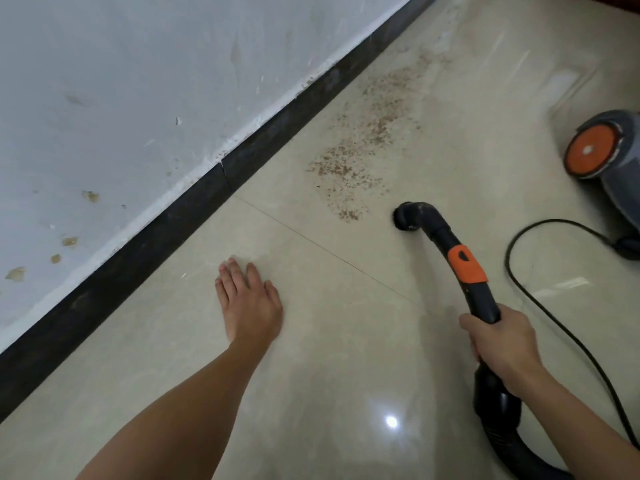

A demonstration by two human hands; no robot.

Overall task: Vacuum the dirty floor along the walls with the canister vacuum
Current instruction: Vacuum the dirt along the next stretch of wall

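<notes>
My right hand grips the black hose handle of the canister vacuum, just below its orange slider. The handle's bent nozzle end hovers at the floor, a little right of the near tip of a trail of brown crumbs. That dirt runs away from me over the beige tiles, roughly parallel to the dark baseboard. My left hand lies flat on the floor with straight fingers, between the baseboard and the nozzle. The grey canister with an orange wheel stands at the right edge.
A black power cord loops over the floor from the canister toward me on the right. The ribbed hose curves off below my right wrist. The scuffed white wall fills the left.
</notes>
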